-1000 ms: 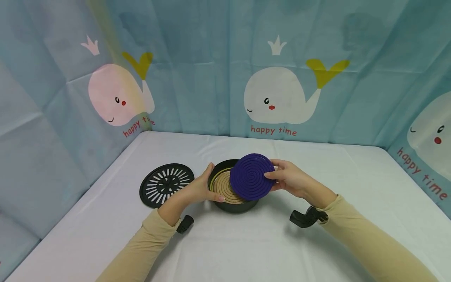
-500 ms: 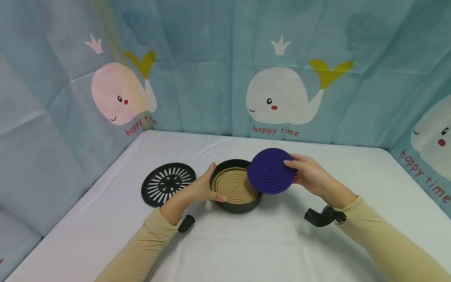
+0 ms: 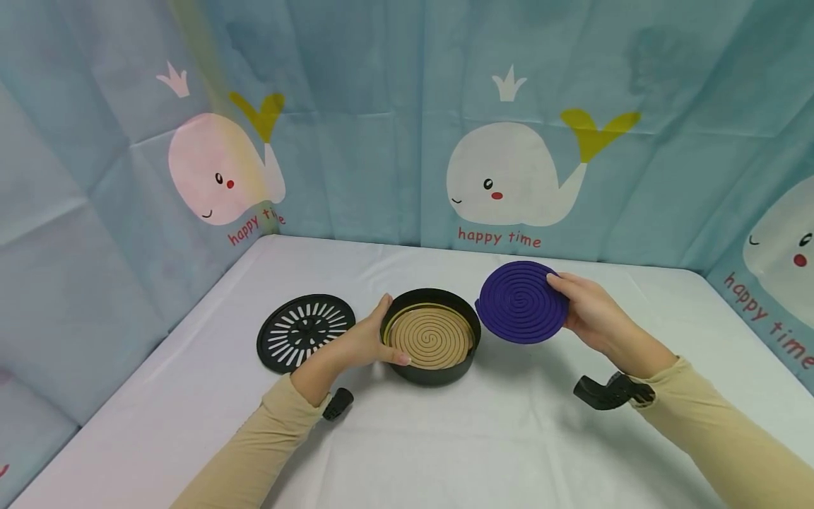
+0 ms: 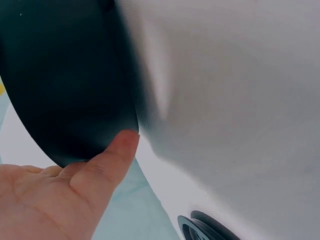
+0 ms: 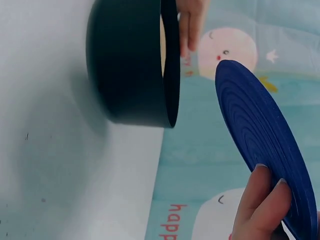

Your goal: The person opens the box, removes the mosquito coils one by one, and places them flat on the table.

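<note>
A round dark tin (image 3: 430, 377) stands on the white table, a tan mosquito coil (image 3: 430, 338) lying flat in it with a thin yellow edge around that. My left hand (image 3: 356, 346) grips the tin's left side, thumb at the front and fingers behind; the left wrist view shows the thumb against the dark wall. To the tin's right, my right hand (image 3: 598, 318) holds a purple mosquito coil (image 3: 523, 302) by its right edge, raised and tilted above the table. In the right wrist view, fingertips (image 5: 262, 187) press one face of this coil, apart from the tin.
A black slotted lid (image 3: 307, 327) lies on the table left of the tin, partly behind my left forearm. Blue curtains (image 3: 356, 177) printed with whales hang behind and beside the white tabletop (image 3: 432, 452). A black wrist mount (image 3: 610, 391) juts below my right wrist.
My right hand has carried the purple coil rightward from over the tin to beside it, uncovering the tan coil. The left hand keeps its hold on the tin.
</note>
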Demonstrator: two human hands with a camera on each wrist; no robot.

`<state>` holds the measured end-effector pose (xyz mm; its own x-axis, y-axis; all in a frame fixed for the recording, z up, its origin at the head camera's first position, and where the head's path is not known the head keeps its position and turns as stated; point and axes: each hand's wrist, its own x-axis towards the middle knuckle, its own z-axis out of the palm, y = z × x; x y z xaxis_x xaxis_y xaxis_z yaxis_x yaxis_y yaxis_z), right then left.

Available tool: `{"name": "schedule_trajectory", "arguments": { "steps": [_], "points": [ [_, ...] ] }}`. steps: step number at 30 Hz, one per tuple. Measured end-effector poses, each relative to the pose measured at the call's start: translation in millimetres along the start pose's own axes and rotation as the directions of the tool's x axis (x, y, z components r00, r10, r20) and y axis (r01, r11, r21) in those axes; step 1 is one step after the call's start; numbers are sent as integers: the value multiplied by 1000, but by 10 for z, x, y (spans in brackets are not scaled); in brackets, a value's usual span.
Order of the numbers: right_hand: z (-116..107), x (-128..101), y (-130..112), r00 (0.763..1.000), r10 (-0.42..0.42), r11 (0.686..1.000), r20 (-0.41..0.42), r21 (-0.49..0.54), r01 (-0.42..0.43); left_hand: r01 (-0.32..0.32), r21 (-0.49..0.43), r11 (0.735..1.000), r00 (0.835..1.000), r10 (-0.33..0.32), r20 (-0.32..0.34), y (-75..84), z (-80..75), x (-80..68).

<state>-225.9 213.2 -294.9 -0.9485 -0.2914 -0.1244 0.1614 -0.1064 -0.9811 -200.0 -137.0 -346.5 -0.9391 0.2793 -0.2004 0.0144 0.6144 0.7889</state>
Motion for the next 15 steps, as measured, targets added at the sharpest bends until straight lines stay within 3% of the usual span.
{"name": "schedule_trajectory", "arguments": {
  "steps": [15],
  "points": [
    [-345, -70, 8, 1000, -16, 990, -18, 141, 18, 0, -20, 1000, 1000, 0, 4, 0, 0, -1]
  ]
}}
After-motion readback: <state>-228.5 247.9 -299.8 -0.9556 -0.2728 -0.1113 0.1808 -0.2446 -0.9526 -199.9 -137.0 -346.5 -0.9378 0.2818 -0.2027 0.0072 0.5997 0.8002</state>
